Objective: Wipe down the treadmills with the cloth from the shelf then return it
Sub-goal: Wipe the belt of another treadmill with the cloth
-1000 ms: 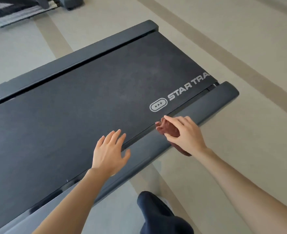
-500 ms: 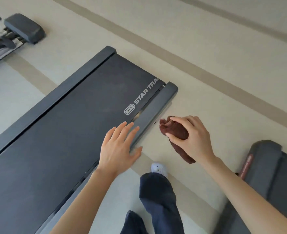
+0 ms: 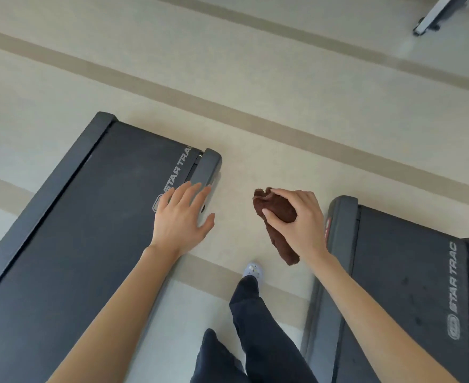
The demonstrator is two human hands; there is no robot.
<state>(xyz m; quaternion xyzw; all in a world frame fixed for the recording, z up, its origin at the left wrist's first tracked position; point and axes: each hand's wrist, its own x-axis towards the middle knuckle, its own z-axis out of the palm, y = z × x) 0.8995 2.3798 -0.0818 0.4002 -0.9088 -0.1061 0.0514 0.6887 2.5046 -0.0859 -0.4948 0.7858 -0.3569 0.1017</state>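
Here, in the head view looking down, a pale floor [image 3: 283, 78] crossed by darker tan stripes [image 3: 255, 124] carries two dark treadmills, both lettered STAR TRAC. The left treadmill [image 3: 76, 230] runs diagonally up from the lower left, its end near the picture's centre. The right treadmill [image 3: 407, 286] enters from the lower right and bears a red label [image 3: 327, 229] on its near side rail. Between them is an aisle of floor, in which the person's dark trouser legs [image 3: 255, 327] and one light shoe [image 3: 254, 270] show. A grey metal foot [image 3: 432, 19] of some other machine reaches in at the top right corner, well apart from the rest. The left hand [image 3: 181, 219] is flat, palm down, fingers straight and spread, holding nothing. It lies over the end corner of the left treadmill and hides part of the logo; whether it touches the deck cannot be told. The right hand [image 3: 302, 222] is over the aisle, just beside the right treadmill's end, and its forearm crosses that side rail. The cloth [image 3: 277, 217] is in this hand: thumb and curled fingers pinch its upper part. One bunched end sticks out beyond the fingertips towards the left hand, and the longer end hangs below the palm near the wrist. It touches neither treadmill. The cloth is dark reddish brown with a towel-like nap, crumpled into a narrow, elongated wad.
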